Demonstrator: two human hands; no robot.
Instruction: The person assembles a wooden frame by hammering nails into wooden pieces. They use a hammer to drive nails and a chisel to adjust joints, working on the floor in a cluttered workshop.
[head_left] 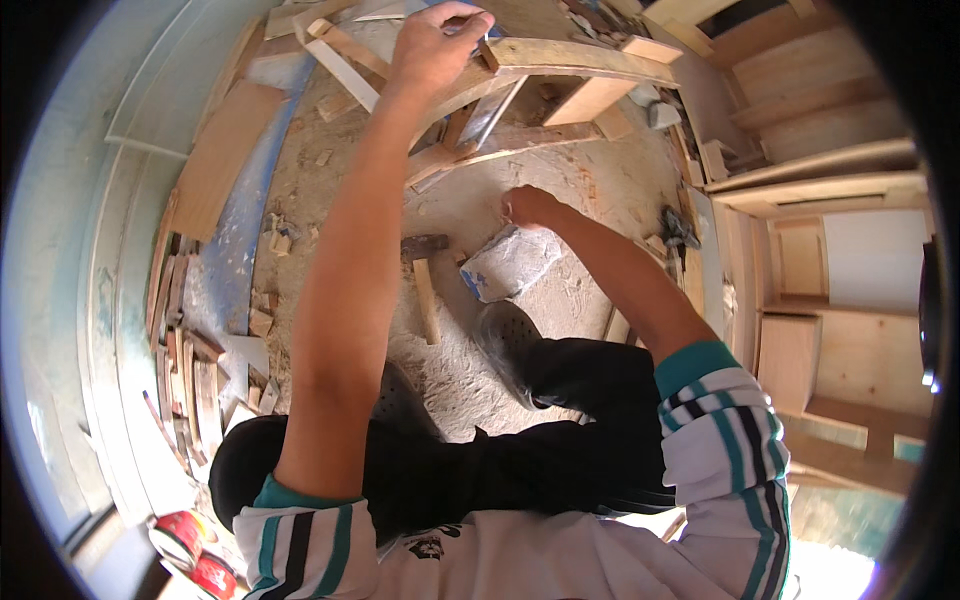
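Observation:
My left hand [440, 45] is stretched far forward with its fingers pinched together, beside the end of a curved wooden board [590, 58]. What the pinch holds, if anything, is too small to make out. My right hand [530, 207] is closed just beyond a dusty, pale block with blue patches [515, 262]; its fingertips are turned away, so what they grip is hidden. The board is part of a low wooden frame with slanted pieces [590, 100] under it. Between my arms a hammer [427, 300] lies on the floor, its dark head toward the block.
Wood offcuts [200, 395] pile up along the left wall near a leaning wooden panel [228, 160]. Wooden cabinets [790, 360] line the right side. A dark tool [680, 228] lies by them. Red cans [178, 538] stand at lower left. My shoes [508, 345] rest close to the block.

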